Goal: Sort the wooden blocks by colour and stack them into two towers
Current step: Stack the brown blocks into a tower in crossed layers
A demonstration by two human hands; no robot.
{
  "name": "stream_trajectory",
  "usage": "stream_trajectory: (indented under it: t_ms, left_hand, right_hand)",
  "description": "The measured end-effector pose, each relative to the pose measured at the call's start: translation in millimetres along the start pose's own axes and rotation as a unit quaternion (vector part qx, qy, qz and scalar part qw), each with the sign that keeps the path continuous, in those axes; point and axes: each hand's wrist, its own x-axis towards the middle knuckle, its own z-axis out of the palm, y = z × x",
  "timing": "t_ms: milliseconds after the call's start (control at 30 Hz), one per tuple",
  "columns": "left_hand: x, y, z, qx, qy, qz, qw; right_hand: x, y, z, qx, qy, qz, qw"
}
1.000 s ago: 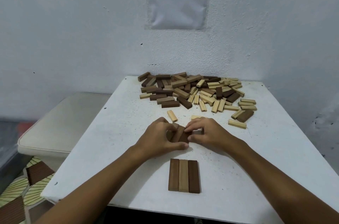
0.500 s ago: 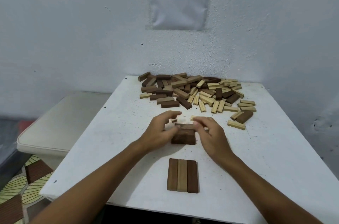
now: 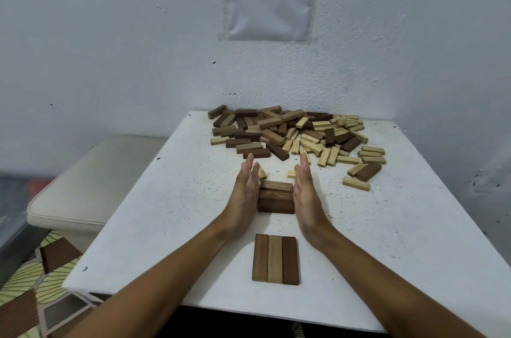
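Three brown blocks (image 3: 276, 197) lie side by side, crosswise, in the middle of the white table (image 3: 414, 227). My left hand (image 3: 246, 189) stands on edge with straight fingers against their left ends. My right hand (image 3: 305, 191) stands the same way against their right ends. Nearer to me lies a flat row of three brown blocks (image 3: 275, 258), lengthwise. A heap of dark and pale blocks (image 3: 298, 134) covers the far part of the table.
Loose pale blocks (image 3: 356, 183) and a dark one (image 3: 368, 171) lie to the right of my hands. Two small pale blocks (image 3: 291, 173) sit just beyond the pressed set. A cream cushion seat (image 3: 91, 185) stands left of the table. The wall is close behind.
My hands gathered the brown blocks, turned them crosswise into a row, then let go of their grip and flattened against the two ends.
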Motion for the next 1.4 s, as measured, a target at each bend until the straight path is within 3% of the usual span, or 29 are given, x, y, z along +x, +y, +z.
stream_trajectory:
  t_ms: [200, 267, 333, 433, 533, 700, 967, 1233, 1300, 1400]
  left_hand:
    - [1, -2, 5, 0.022, 0.017, 0.004, 1.0]
    - [1, 1, -2, 0.112, 0.045, 0.032, 0.992]
    - [2, 6, -17, 0.267, 0.067, 0.076, 0.958]
    - [3, 6, -41, 0.431, 0.029, 0.087, 0.897]
    - [2, 7, -47, 0.5, -0.012, 0.068, 0.863]
    - [2, 15, -38, 0.527, -0.017, 0.098, 0.844]
    - [5, 10, -39, 0.526, 0.008, 0.086, 0.846]
    - [10, 4, -44, 0.46, 0.008, 0.064, 0.886]
    - [6, 4, -42, 0.412, 0.02, 0.08, 0.907]
    - [2, 8, -33, 0.219, 0.042, 0.058, 0.973]
  right_hand:
    - [1, 2, -1, -0.016, -0.005, -0.011, 1.0]
    - [3, 1, -9, -0.076, 0.005, -0.026, 0.997]
    - [8, -3, -25, -0.172, -0.002, -0.055, 0.984]
    - [13, -13, -52, -0.309, -0.082, -0.063, 0.946]
    - [18, -15, -66, -0.404, -0.17, -0.034, 0.898]
    - [25, -14, -64, -0.458, -0.19, -0.033, 0.868]
    - [26, -9, -64, -0.429, -0.178, -0.017, 0.885]
    - [21, -7, -63, -0.406, -0.169, -0.022, 0.898]
    - [17, -10, -61, -0.346, -0.155, -0.02, 0.925]
    - [10, -12, -48, -0.158, -0.092, -0.002, 0.983]
